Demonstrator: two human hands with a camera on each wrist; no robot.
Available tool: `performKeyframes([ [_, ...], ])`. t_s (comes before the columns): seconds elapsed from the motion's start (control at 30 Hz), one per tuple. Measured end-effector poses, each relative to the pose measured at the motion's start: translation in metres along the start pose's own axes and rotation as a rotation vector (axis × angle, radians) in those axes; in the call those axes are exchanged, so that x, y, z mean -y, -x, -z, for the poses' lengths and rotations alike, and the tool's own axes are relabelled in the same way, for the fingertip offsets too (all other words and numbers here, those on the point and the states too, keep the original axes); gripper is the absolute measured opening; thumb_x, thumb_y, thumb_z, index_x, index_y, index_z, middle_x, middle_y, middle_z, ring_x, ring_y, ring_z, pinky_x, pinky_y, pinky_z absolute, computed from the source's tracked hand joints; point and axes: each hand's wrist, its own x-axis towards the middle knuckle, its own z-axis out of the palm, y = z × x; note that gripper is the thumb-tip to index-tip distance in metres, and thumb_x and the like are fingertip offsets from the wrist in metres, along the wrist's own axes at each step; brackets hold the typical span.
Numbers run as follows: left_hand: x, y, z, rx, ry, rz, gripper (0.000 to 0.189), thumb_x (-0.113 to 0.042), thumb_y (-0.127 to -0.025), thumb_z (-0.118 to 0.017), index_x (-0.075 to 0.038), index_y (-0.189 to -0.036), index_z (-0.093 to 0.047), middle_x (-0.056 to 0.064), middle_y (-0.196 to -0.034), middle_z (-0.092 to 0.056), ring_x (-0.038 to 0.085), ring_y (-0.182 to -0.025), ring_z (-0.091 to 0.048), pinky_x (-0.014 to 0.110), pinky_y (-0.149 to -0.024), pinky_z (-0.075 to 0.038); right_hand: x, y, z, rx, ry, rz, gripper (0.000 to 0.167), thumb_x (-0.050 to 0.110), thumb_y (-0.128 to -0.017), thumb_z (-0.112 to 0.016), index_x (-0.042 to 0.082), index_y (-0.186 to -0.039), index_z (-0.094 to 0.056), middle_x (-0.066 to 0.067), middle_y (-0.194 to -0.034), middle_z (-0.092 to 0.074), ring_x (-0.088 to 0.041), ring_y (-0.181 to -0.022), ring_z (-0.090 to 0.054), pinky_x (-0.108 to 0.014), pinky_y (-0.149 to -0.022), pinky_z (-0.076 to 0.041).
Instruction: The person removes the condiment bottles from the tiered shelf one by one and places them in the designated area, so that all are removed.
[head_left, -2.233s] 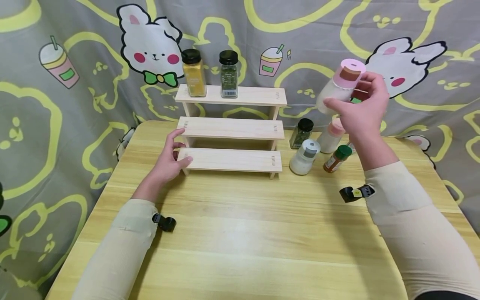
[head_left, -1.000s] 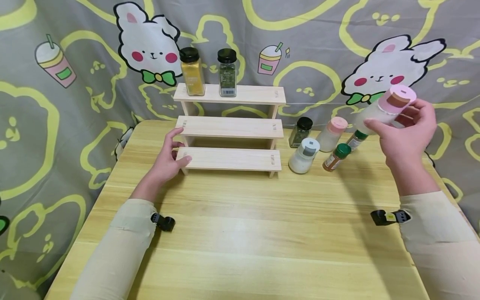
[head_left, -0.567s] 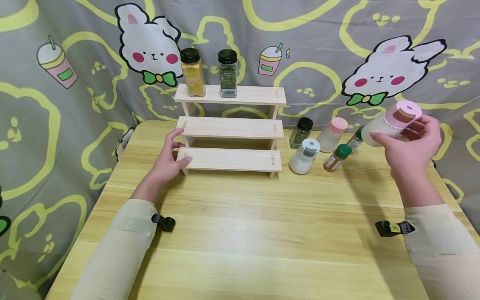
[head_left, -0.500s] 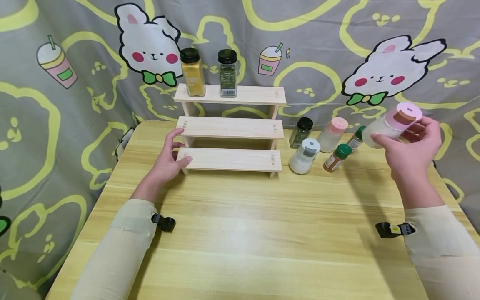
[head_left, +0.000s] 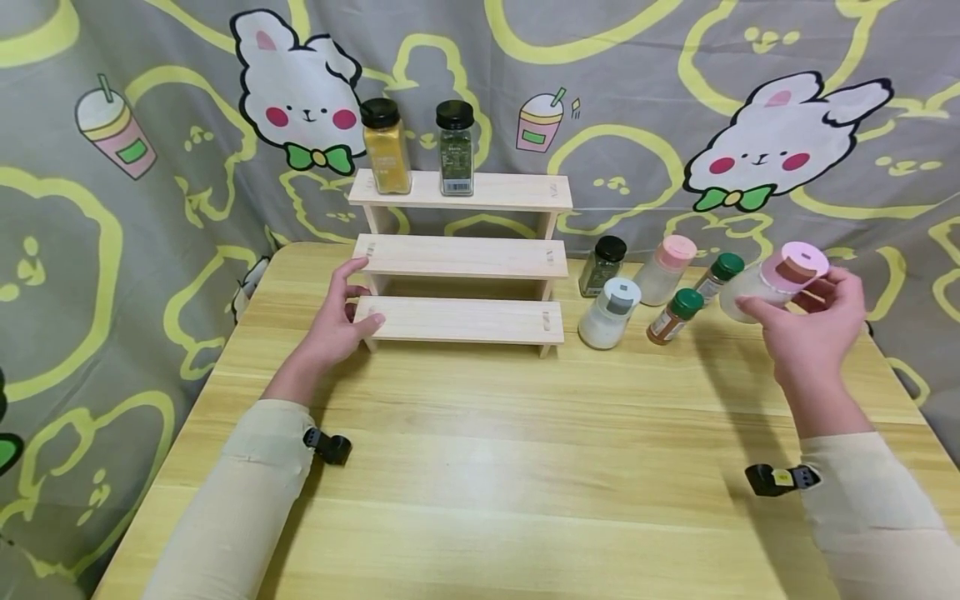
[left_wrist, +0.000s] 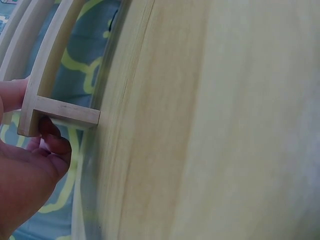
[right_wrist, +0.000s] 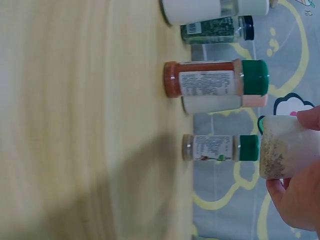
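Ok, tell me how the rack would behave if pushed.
The rack looks rigid, being wooden boards on upright legs, so should barely flex. It would likely slide, not roll. The tall yellow jar on top might tip if jolted.

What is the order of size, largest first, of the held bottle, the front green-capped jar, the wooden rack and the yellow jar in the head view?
1. Wooden rack
2. Held bottle, though the right hand covers part
3. Yellow jar
4. Front green-capped jar
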Motion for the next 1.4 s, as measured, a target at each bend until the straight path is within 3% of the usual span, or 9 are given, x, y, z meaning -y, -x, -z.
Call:
performKeyframes([
  [0.1,0.002,-0.001,0.0,-0.003,-0.002,0.004,0.082,0.013,-0.092,-0.06,-0.018,-0.156,-0.019,0.031,-0.126,-0.038,0.035,-0.09,-0.049,0.027,-0.071,-0.048,-0.009,-0.001,0.001,-0.01,-0.005,0.016,0.083,0.009,-0.063,-0.096,0.025,-0.132,-0.052,0.007,-0.125,-0.048,-0.008,-0.107,-0.046,-0.022,-0.087,-0.045],
  [0.33,0.032,-0.011,0.003,-0.021,0.019,-0.042,0.087,0.011,-0.091,-0.063,-0.028,-0.156,-0.02,0.026,-0.124,-0.039,0.034,-0.088,-0.049,0.027,-0.071,-0.048,-0.02,0.001,0.001,-0.001,0.059,0.009,0.081,0.01,-0.067,-0.094,0.026,-0.134,-0.05,0.01,-0.124,-0.046,-0.006,-0.107,-0.046,-0.023,-0.09,-0.041],
  [0.7,0.034,-0.012,0.003,-0.017,0.016,-0.054,0.087,0.012,-0.091,-0.063,-0.028,-0.156,-0.021,0.025,-0.122,-0.039,0.034,-0.086,-0.048,0.027,-0.07,-0.047,-0.037,0.001,-0.002,0.01,0.003,-0.007,0.08,0.0,-0.067,-0.091,0.025,-0.131,-0.053,0.009,-0.122,-0.049,-0.006,-0.104,-0.048,-0.024,-0.093,-0.038],
  [1.03,0.011,-0.003,0.001,0.004,0.009,-0.038,0.082,0.014,-0.091,-0.06,-0.017,-0.156,-0.019,0.029,-0.123,-0.039,0.034,-0.087,-0.048,0.027,-0.071,-0.046,-0.05,0.0,-0.004,0.023,0.101,-0.042,0.075,0.01,-0.069,-0.092,0.028,-0.129,-0.05,0.012,-0.119,-0.047,-0.005,-0.104,-0.046,-0.024,-0.093,-0.039],
  [1.4,0.034,-0.012,0.003,-0.015,0.016,-0.035,0.088,0.01,-0.092,-0.063,-0.03,-0.157,-0.02,0.025,-0.125,-0.039,0.034,-0.089,-0.048,0.028,-0.071,-0.047,-0.063,-0.002,-0.006,0.029,0.117,-0.039,0.073,0.011,-0.07,-0.092,0.027,-0.128,-0.051,0.012,-0.118,-0.048,-0.005,-0.104,-0.047,-0.024,-0.094,-0.04],
])
